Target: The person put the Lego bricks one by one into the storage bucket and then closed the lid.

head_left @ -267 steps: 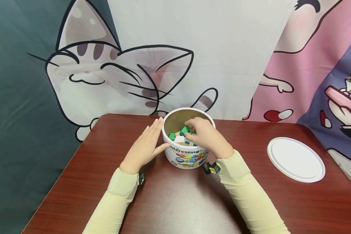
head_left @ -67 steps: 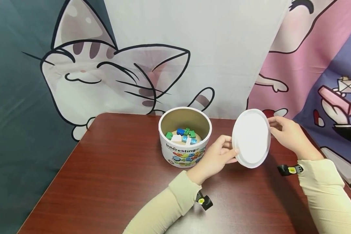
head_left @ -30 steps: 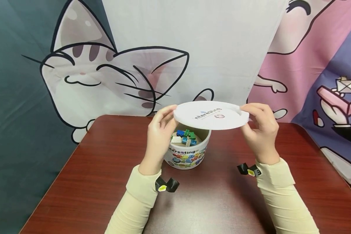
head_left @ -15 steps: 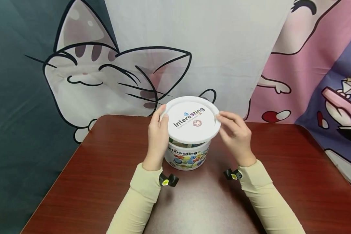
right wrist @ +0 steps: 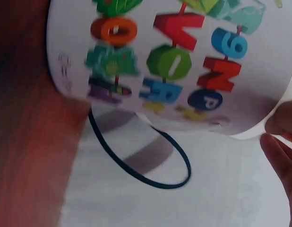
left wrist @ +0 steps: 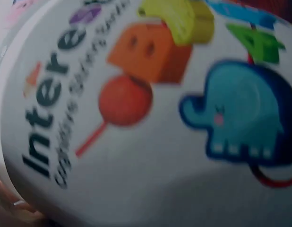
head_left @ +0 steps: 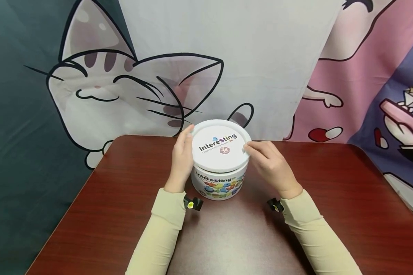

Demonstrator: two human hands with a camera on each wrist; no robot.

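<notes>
A white bucket [head_left: 218,187] with a colourful toy print stands on the table. Its white round lid [head_left: 217,158], lettered "Interesting", lies over the mouth, with a thin dark line below its front rim. My left hand [head_left: 181,162] holds the lid's left edge, thumb and fingers close together there. On the opposite side, my right hand [head_left: 273,166] pinches the lid's right edge. In the right wrist view, the fingertips [right wrist: 278,151] meet at the lid's rim. Printed bucket wall [left wrist: 150,156] fills the left wrist view. The toy bricks inside are hidden.
The dark red wooden table [head_left: 117,202] extends to both sides of the bucket. Right behind its far edge hangs a cartoon cat backdrop [head_left: 261,68]. A small black wrist camera [head_left: 194,203] sits at the left cuff, another [head_left: 275,205] at the right.
The right hand left the bucket's inside, and both hands took up the lid from the right of the table. They brought it left over the bucket and lowered it onto the mouth.
</notes>
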